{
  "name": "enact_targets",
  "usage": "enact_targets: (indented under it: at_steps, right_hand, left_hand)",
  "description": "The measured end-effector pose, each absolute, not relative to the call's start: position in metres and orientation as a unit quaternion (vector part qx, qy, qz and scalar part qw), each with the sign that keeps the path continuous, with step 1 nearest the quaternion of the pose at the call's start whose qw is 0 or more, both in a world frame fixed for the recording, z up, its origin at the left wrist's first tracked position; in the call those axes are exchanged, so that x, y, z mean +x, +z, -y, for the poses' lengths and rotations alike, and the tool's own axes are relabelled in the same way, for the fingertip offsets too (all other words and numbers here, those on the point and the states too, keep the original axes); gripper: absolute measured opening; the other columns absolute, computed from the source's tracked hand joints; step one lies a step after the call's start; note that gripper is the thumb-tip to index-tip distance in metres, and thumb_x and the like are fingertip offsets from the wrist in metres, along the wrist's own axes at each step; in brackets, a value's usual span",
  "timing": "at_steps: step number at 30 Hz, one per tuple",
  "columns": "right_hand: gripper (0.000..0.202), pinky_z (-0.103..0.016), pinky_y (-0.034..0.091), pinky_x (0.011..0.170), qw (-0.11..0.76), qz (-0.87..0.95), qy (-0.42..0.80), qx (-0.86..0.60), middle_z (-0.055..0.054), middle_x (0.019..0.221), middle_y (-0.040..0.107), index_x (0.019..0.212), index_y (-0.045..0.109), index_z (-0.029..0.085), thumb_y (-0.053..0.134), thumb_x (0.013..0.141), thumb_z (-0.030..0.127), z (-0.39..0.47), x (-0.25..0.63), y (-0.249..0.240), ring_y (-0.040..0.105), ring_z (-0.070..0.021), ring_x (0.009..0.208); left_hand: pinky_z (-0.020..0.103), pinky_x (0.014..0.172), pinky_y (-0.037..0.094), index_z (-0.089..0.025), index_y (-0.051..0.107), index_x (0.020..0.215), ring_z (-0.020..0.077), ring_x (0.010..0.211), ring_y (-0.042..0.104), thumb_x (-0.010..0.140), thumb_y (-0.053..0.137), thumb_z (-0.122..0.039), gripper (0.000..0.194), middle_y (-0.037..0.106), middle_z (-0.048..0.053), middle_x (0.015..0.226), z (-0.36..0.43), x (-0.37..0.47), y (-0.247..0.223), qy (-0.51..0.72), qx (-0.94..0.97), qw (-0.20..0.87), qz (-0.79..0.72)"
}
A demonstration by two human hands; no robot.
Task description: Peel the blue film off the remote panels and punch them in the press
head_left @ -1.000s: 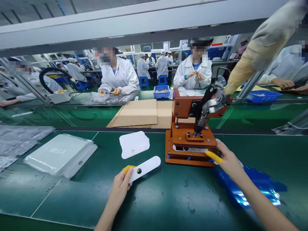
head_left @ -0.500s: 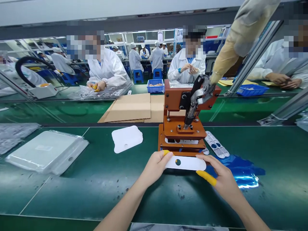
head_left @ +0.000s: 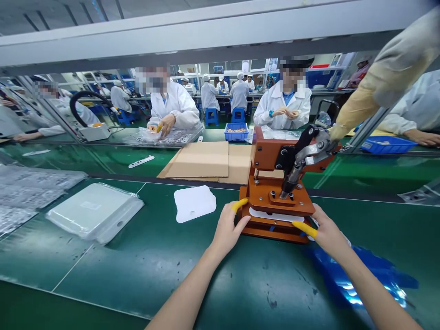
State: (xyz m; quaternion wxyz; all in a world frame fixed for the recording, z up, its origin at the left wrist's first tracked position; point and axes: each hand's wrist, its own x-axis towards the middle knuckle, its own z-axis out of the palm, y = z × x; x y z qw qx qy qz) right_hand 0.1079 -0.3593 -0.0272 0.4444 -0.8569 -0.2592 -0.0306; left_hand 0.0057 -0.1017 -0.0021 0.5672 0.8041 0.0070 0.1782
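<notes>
A white strip (head_left: 278, 215) with rounded ends lies inside the orange-brown hand press (head_left: 264, 197), below its upper plate. At the left side of the press is my left hand (head_left: 228, 224), thumb and forefinger spread, a yellow finger cot touching the press's edge. My right hand (head_left: 326, 231) is at the other side, fingers apart. Its thumb, in a yellow cot, rests near the strip's right end, and some of its fingers are hidden behind the press. A metal toggle linkage (head_left: 302, 158) on the press joins a lever wrapped in beige material (head_left: 381, 87).
Left of the press lie a white cut-out sheet (head_left: 195, 204) and a wrapped stack of panels (head_left: 92, 208). Blue film (head_left: 371, 272) lies by my right forearm. Cardboard (head_left: 199, 160) and a blue bin (head_left: 236, 132) are behind. Co-workers in white coats sit across the line.
Both hands have moved the white strip forward from in front of the press into it, and have let go of it. The camera view has shifted.
</notes>
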Motion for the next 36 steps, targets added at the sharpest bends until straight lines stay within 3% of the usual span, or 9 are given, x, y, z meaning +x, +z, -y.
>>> enact_targets:
  at_steps: [11, 17, 20, 23, 26, 29, 31, 33, 36]
  right_hand:
    - [0.045, -0.040, 0.044, 0.098, 0.436, 0.259, -0.030, -0.862, -0.009, 0.125, 0.054, 0.113, 0.058, 0.024, 0.058, 0.080, 0.054, 0.357, 0.109, -0.020, 0.045, -0.0295, 0.123]
    - [0.024, -0.050, 0.035, 0.104, 0.380, 0.318, -0.203, -0.844, -0.007, 0.131, 0.051, 0.102, 0.067, 0.027, 0.053, 0.088, 0.040, 0.375, 0.094, -0.045, 0.041, -0.0306, 0.127]
    - [0.025, -0.052, 0.036, 0.103, 0.382, 0.321, -0.204, -0.842, -0.007, 0.134, 0.049, 0.103, 0.069, 0.027, 0.050, 0.089, 0.038, 0.380, 0.091, -0.050, 0.038, -0.0316, 0.130]
    - [0.024, -0.042, 0.048, 0.090, 0.458, 0.265, -0.205, -0.823, -0.007, 0.116, 0.060, 0.099, 0.069, 0.026, 0.048, 0.091, 0.037, 0.372, 0.098, -0.016, 0.056, -0.0257, 0.111]
    - [0.022, -0.035, 0.050, 0.079, 0.570, 0.223, -0.322, -0.722, -0.005, 0.099, 0.063, 0.108, 0.064, 0.026, 0.053, 0.090, 0.031, 0.349, 0.101, 0.068, 0.061, -0.0180, 0.087]
    - [0.029, -0.033, 0.048, 0.080, 0.679, 0.368, -0.328, -0.543, 0.000, 0.103, 0.063, 0.116, 0.060, 0.027, 0.053, 0.089, 0.033, 0.319, 0.092, 0.166, 0.061, -0.0176, 0.095]
    - [0.032, -0.031, 0.047, 0.081, 0.678, 0.415, -0.240, -0.557, 0.002, 0.099, 0.062, 0.114, 0.060, 0.026, 0.037, 0.095, 0.039, 0.300, 0.082, 0.208, 0.061, -0.0160, 0.098]
    - [0.042, -0.028, 0.048, 0.068, 0.669, 0.422, -0.240, -0.563, 0.001, 0.081, 0.056, 0.095, 0.063, 0.023, 0.029, 0.097, 0.047, 0.285, 0.072, 0.214, 0.061, -0.0126, 0.077]
    - [0.034, -0.029, 0.045, 0.057, 0.586, 0.474, -0.372, -0.542, 0.002, 0.061, 0.047, 0.066, 0.054, 0.021, 0.051, 0.091, 0.044, 0.274, 0.063, 0.176, 0.051, -0.0117, 0.056]
  left_hand:
    - [0.042, 0.101, 0.036, -0.027, 0.066, 0.110, 0.0262, 0.118, 0.049, 0.089, 0.053, -0.028, 0.025, 0.058, 0.009, 0.124, 0.099, 0.010, -0.012, 0.227, 0.849, 0.474, 0.053]
    - [0.045, 0.096, 0.042, -0.024, 0.063, 0.109, 0.0256, 0.117, 0.050, 0.091, 0.049, -0.026, 0.023, 0.057, 0.008, 0.126, 0.097, 0.011, -0.017, 0.245, 0.886, 0.384, 0.084]
    - [0.042, 0.099, 0.041, -0.024, 0.059, 0.113, 0.0237, 0.120, 0.047, 0.093, 0.047, -0.026, 0.024, 0.049, 0.008, 0.133, 0.095, 0.010, -0.020, 0.250, 0.880, 0.396, 0.086]
    - [0.036, 0.095, 0.044, -0.026, 0.050, 0.125, 0.0206, 0.116, 0.049, 0.093, 0.045, -0.027, 0.031, 0.047, 0.007, 0.130, 0.087, 0.008, -0.024, 0.267, 0.855, 0.442, 0.045]
    - [0.030, 0.081, 0.047, -0.024, 0.051, 0.120, 0.0172, 0.097, 0.055, 0.093, 0.045, -0.031, 0.029, 0.052, 0.006, 0.113, 0.076, 0.008, -0.026, 0.313, 0.826, 0.467, -0.027]
    - [0.027, 0.073, 0.046, -0.022, 0.056, 0.111, 0.0148, 0.083, 0.056, 0.093, 0.045, -0.034, 0.025, 0.053, 0.005, 0.103, 0.067, 0.011, -0.027, 0.334, 0.803, 0.485, -0.089]
    - [0.027, 0.071, 0.046, -0.021, 0.057, 0.110, 0.0148, 0.083, 0.057, 0.092, 0.045, -0.034, 0.025, 0.054, 0.004, 0.102, 0.063, 0.014, -0.028, 0.333, 0.795, 0.495, -0.111]
    - [0.027, 0.071, 0.046, -0.021, 0.059, 0.107, 0.0153, 0.083, 0.057, 0.093, 0.044, -0.033, 0.025, 0.056, 0.004, 0.100, 0.061, 0.015, -0.030, 0.330, 0.794, 0.499, -0.112]
    - [0.029, 0.072, 0.048, -0.019, 0.061, 0.103, 0.0162, 0.083, 0.059, 0.093, 0.043, -0.029, 0.023, 0.060, 0.004, 0.093, 0.062, 0.012, -0.030, 0.329, 0.809, 0.483, -0.070]
